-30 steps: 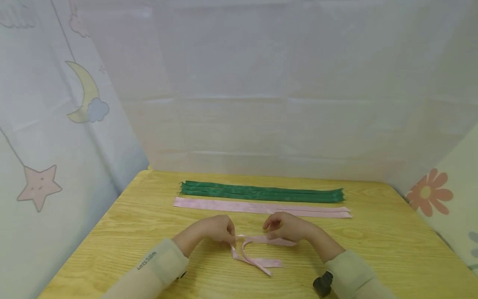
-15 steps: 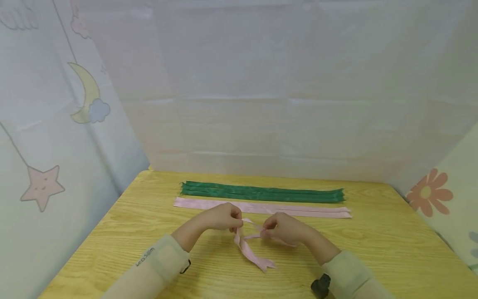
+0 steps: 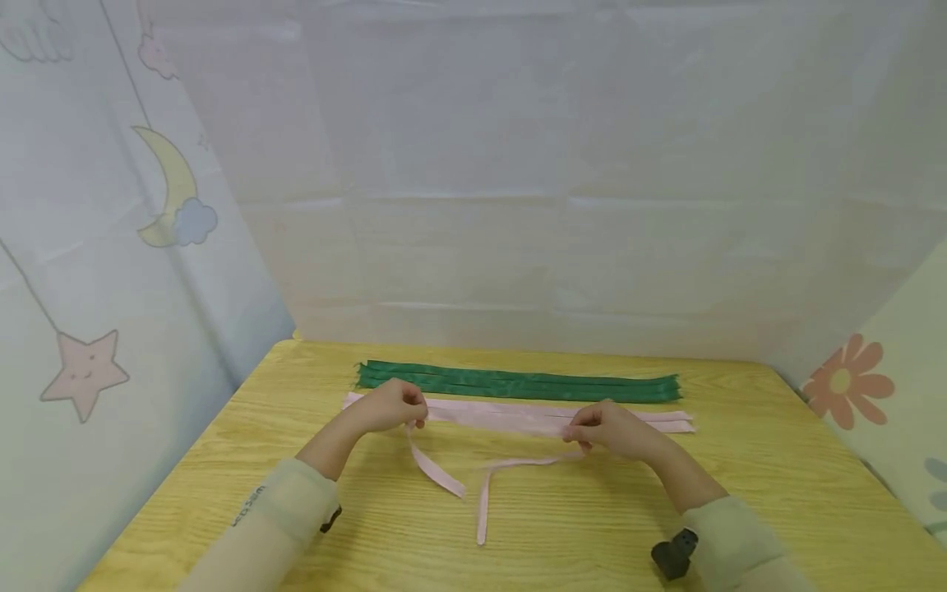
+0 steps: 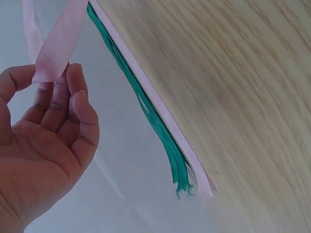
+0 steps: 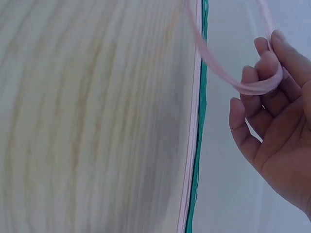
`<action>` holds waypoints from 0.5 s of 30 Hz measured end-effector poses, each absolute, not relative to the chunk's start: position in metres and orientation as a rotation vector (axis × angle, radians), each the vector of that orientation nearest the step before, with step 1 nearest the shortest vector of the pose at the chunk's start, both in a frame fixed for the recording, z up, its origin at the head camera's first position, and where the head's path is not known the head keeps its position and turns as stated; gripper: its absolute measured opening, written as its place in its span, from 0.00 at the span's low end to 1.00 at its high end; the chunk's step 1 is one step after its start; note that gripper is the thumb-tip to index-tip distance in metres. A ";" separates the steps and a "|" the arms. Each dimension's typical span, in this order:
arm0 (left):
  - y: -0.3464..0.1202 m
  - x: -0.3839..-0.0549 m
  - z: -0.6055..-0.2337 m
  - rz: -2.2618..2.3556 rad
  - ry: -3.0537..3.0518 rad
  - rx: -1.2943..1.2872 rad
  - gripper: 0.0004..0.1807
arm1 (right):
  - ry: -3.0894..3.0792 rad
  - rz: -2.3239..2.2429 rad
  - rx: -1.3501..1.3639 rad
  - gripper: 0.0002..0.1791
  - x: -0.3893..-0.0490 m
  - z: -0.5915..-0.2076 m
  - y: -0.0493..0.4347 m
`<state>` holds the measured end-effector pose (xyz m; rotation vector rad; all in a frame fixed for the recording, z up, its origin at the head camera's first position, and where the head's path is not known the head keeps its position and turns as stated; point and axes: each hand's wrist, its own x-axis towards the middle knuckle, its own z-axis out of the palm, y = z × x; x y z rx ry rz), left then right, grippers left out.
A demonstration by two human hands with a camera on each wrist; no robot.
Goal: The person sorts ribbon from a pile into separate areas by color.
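A pink ribbon [image 3: 438, 474] is held up between both hands, its middle stretch drawn out just in front of the pink ribbons lying on the table. My left hand [image 3: 388, 405] pinches it between thumb and fingers, and a short tail hangs below. On the other side my right hand [image 3: 614, 429] also pinches the ribbon. In the right wrist view the ribbon [image 5: 218, 70] loops round past the fingers. Its longer tail drops toward the table and bends toward the front. In the left wrist view folded ribbon [image 4: 58, 43] rises from the fingertips.
Flat pink ribbons [image 3: 673, 427] lie side by side behind the hands. Beyond them is a row of green ribbons [image 3: 518, 385] with frayed ends. The wooden table [image 3: 592, 526] meets a pale hanging sheet [image 3: 459, 255] at its back edge.
Both hands have moved apart and slightly away from the body, drawing the pink ribbon out between them. The right hand has come to pinch it; the tails that lay bunched together now hang separately.
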<state>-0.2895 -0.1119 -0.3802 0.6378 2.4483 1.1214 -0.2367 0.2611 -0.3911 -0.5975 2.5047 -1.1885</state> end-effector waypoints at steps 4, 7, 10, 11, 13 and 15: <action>-0.123 -0.293 -0.381 1.145 2.463 0.588 0.10 | 2.518 -1.210 -0.550 0.17 -0.236 -0.387 0.272; -0.129 -0.294 -0.382 1.155 2.484 0.558 0.10 | 2.521 -1.224 -0.485 0.17 -0.236 -0.384 0.280; -0.136 -0.297 -0.384 1.172 2.494 0.516 0.09 | 2.529 -1.224 -0.423 0.19 -0.237 -0.383 0.289; -0.138 -0.297 -0.384 1.177 2.499 0.502 0.08 | 2.535 -1.224 -0.405 0.20 -0.237 -0.382 0.292; -0.142 -0.299 -0.385 1.178 2.511 0.473 0.08 | 2.547 -1.222 -0.386 0.21 -0.236 -0.382 0.299; -0.145 -0.299 -0.385 1.178 2.524 0.448 0.07 | 2.562 -1.223 -0.367 0.21 -0.236 -0.381 0.305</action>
